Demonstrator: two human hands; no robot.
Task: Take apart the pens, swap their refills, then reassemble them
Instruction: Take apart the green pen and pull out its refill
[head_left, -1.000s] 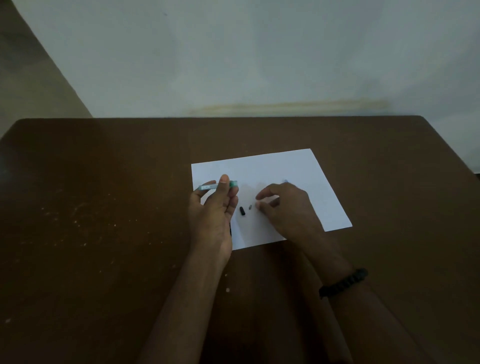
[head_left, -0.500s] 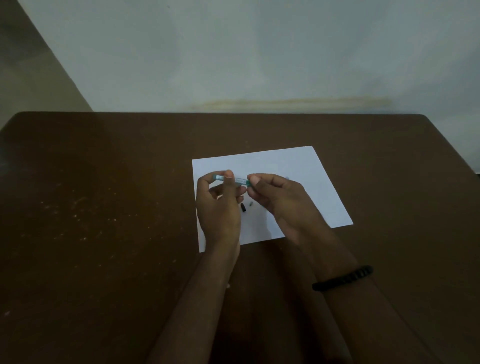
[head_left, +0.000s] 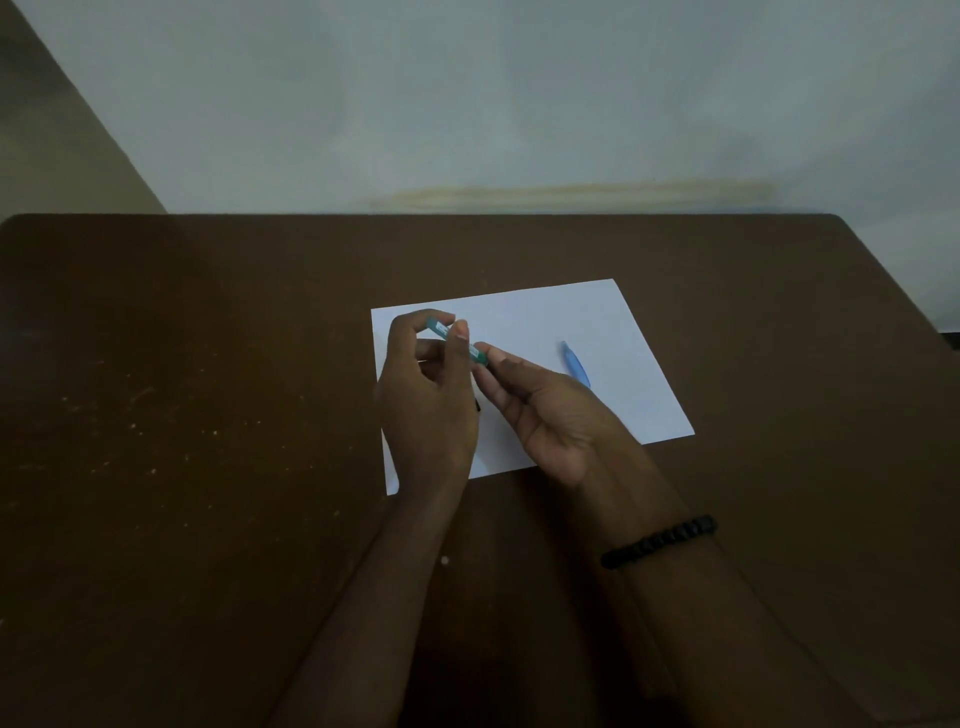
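Teal pen barrel (head_left: 457, 342), pinched in both hands' grip

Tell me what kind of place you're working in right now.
Probably a plain room at home or in an office: a bare brown table pushed against a pale wall, with just a white paper sheet as the work mat.

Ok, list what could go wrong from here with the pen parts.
1. Both hands, left hand and right hand, hold the teal pen above the white paper; anything slipping out could roll onto the dark brown table and be hard to spot.
2. The blue pen part lies loose near the right hand and could get knocked.
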